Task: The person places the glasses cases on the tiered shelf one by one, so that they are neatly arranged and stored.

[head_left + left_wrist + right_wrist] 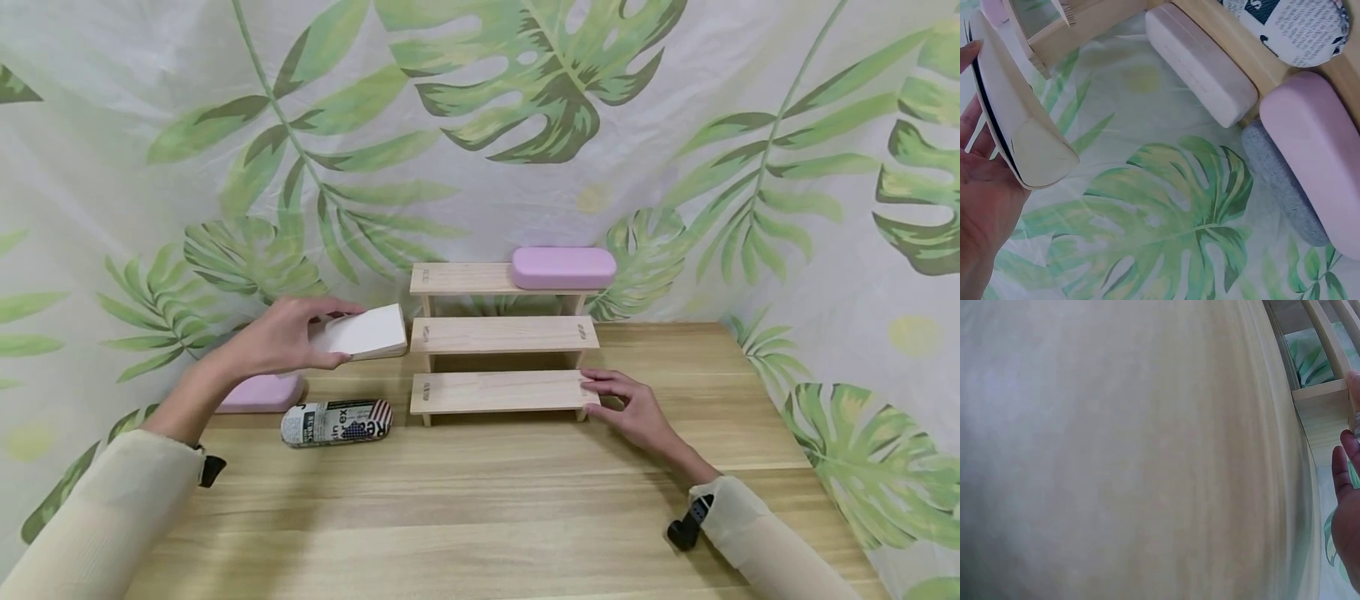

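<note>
My left hand (281, 337) grips a cream-white glasses case (371, 332), thumb on the near side and fingers behind, held up left of the wooden stand. In the left wrist view the case (1029, 119) shows a rounded end and a dark line along its edge. The three-step wooden stand (495, 392) stands against the back cloth. My right hand (633, 412) holds the right end of its lowest step, thumb at the front edge and fingers over the top. A pink glasses case (564, 268) lies on the right of the top step.
A newspaper-print glasses case (337, 423) lies on the wooden table (480, 517) below my left hand. Another pink case (258, 393) is partly behind my left forearm. The left wrist view also shows a pale pink case (1200, 65) and a grey case (1282, 181).
</note>
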Demonstrator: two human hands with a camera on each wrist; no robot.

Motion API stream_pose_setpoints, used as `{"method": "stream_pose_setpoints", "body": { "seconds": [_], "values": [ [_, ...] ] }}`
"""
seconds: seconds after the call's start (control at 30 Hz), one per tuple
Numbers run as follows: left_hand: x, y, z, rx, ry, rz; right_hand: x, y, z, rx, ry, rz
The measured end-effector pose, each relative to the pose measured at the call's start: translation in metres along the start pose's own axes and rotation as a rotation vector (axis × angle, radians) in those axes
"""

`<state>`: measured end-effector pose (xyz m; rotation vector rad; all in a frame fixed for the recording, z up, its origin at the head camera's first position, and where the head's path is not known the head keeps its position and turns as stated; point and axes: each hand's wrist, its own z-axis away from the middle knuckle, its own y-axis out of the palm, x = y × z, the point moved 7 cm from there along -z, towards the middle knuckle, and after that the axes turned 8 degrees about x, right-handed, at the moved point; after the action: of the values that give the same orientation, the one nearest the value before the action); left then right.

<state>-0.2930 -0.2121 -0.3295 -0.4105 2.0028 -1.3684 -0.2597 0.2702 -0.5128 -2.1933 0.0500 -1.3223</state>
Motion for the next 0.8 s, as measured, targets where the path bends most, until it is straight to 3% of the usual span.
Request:
{"method": "stream_pose_setpoints", "body": {
  "seconds": [0.3,0.6,0.8],
  "values": [
    [0.002,-0.006,-0.013,0.028,-0.04,0.025,0.002,0.001,0.0,-0.016,-0.031,-0.008],
    [0.005,-0.013,-0.027,0.002,-0.014,0.05,0.002,0.002,-0.001,-0.015,-0.052,-0.012],
    [0.008,-0.014,-0.039,0.008,-0.044,0.053,0.003,0.001,0.0,-0.013,-0.066,-0.018]
  ]
}}
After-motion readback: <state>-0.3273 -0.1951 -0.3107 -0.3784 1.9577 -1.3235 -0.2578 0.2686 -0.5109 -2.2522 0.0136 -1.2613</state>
